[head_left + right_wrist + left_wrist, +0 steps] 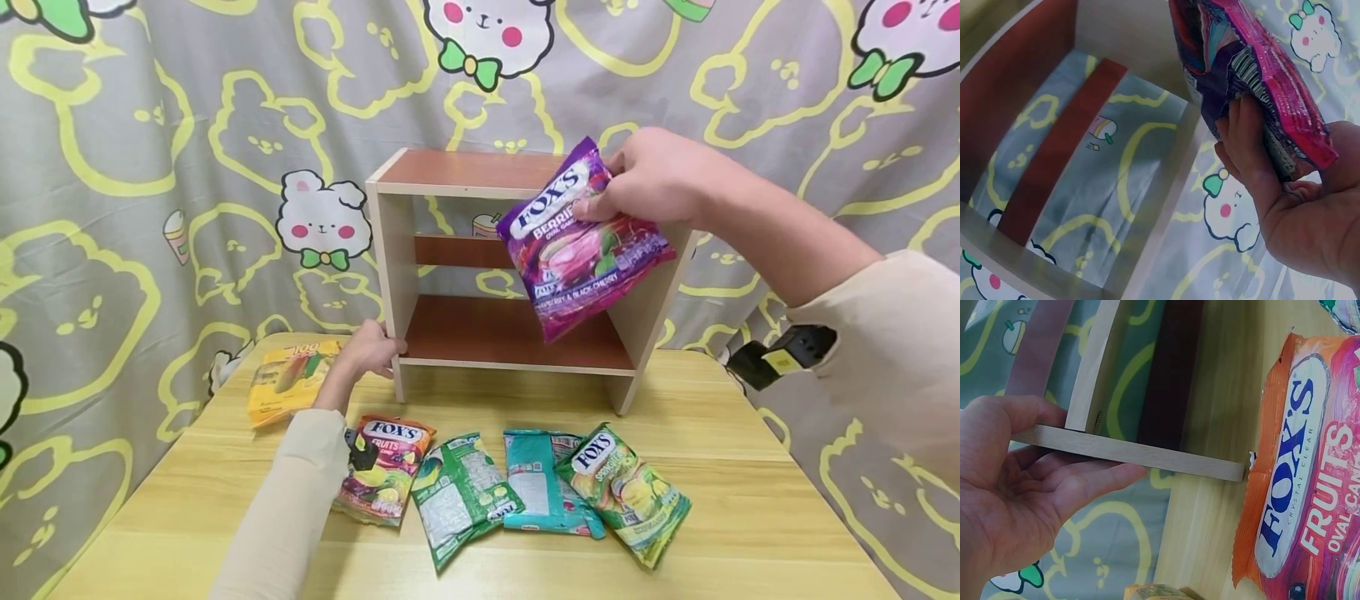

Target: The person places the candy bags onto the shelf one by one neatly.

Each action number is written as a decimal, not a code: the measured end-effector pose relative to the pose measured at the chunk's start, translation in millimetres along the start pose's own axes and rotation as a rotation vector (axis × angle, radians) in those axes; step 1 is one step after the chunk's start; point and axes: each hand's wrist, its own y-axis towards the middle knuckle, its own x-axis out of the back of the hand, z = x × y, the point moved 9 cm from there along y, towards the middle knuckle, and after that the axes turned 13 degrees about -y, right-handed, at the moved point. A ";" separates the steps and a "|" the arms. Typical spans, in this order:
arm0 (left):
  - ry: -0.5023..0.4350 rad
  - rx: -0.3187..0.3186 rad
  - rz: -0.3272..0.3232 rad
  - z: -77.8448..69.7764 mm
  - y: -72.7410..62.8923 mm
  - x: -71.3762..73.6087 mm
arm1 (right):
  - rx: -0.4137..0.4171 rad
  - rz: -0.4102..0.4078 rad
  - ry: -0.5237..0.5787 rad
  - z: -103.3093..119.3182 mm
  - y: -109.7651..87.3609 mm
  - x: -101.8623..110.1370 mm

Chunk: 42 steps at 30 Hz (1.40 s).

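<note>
My right hand [660, 179] holds up a purple bag of Fox's berries candy [570, 250] by its side, in front of the upper right of a small wooden shelf [517, 367]. In the right wrist view the thumb and fingers of the right hand [1291, 212] lie on opposite faces of the candy bag [1254, 81]. My left hand [369, 348] grips the shelf's left side panel low down. The left wrist view shows the thumb of the left hand [1029, 481] on the inner side of the panel [1166, 456], with the other fingers along its outer side.
In front of the shelf lie a red Fox's fruits bag [386, 467], a green bag [461, 496] and a teal bag [536, 483], both back side up, and a green-yellow Fox's bag [626, 496]. A yellow bag [288, 379] lies left. Behind hangs a patterned curtain [247, 167].
</note>
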 end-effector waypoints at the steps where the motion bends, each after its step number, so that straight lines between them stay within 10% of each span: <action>1: 0.000 0.000 0.001 -0.3 0.1 -0.4 | -0.013 -0.010 0.011 -2.2 -0.3 3.3; 5: 0.002 0.006 -0.002 -0.3 0.3 -0.6 | -0.073 -0.074 0.078 -13.7 -0.5 17.3; 18: 0.001 0.001 -0.002 -1.2 -1.6 -1.3 | -0.243 -0.103 0.793 -62.8 20.6 13.4; 35: 0.004 0.010 -0.008 1.2 1.9 -1.1 | -0.354 -0.004 0.938 -80.6 37.2 -13.5; 42: -0.007 0.004 0.001 0.3 0.0 -1.9 | -0.271 0.007 1.235 -77.4 37.2 -14.2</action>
